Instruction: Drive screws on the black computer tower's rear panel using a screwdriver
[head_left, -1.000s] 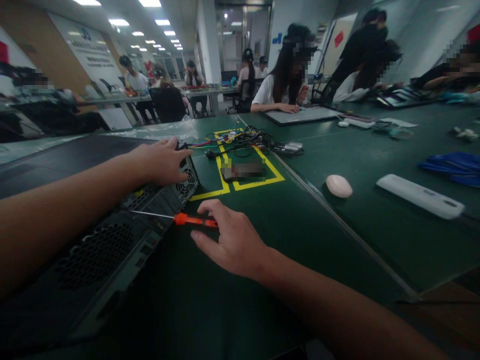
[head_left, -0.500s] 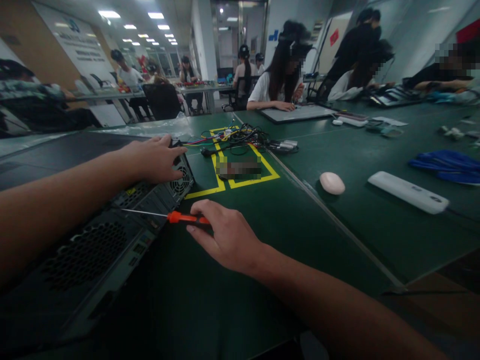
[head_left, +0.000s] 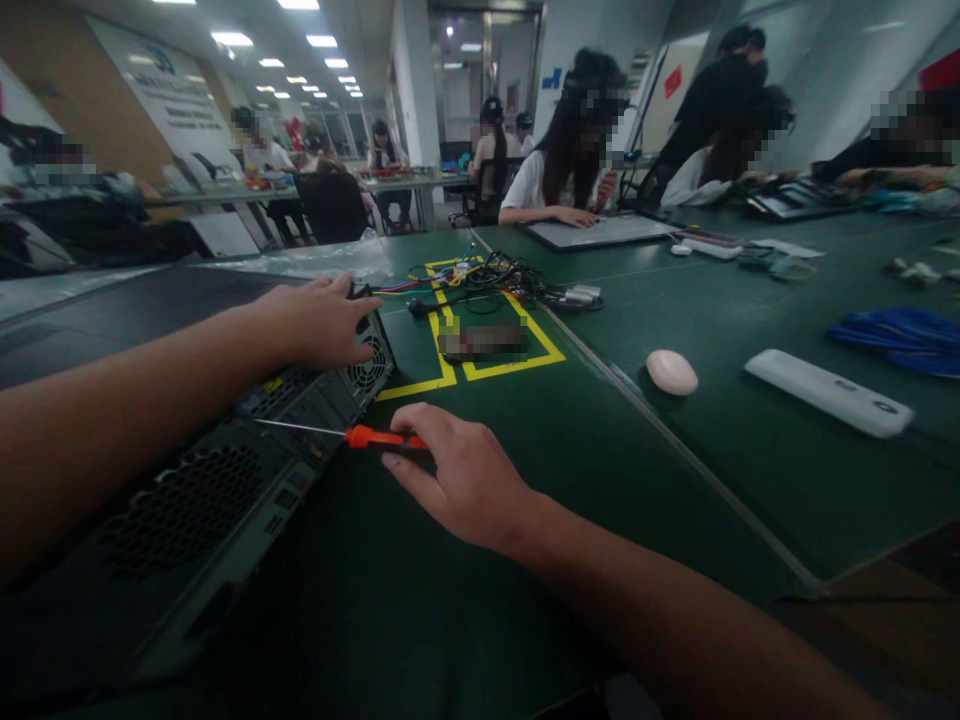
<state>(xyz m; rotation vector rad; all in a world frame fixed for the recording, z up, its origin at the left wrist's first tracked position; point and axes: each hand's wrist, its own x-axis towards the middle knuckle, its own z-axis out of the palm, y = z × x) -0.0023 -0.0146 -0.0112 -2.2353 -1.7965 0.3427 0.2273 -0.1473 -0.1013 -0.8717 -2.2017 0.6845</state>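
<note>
A black computer case lies at the left with its rear panel toward me. My left hand rests on the case's far upper edge, fingers apart, beside the round fan grille. In my right hand is a screwdriver with an orange and black handle, gripped between thumb and fingers. Its thin metal shaft points left at the rear panel. The tip meets the panel near my left forearm; whether it sits in a screw, I cannot tell.
Beyond the case lies a tangle of cables by yellow tape. Farther right are a pale rounded object, a white power strip and blue gloves. Across the green table, a person works at a flat panel.
The whole view has shifted slightly, so everything appears a little farther right and lower. Both hands keep their places on the case and the screwdriver.
</note>
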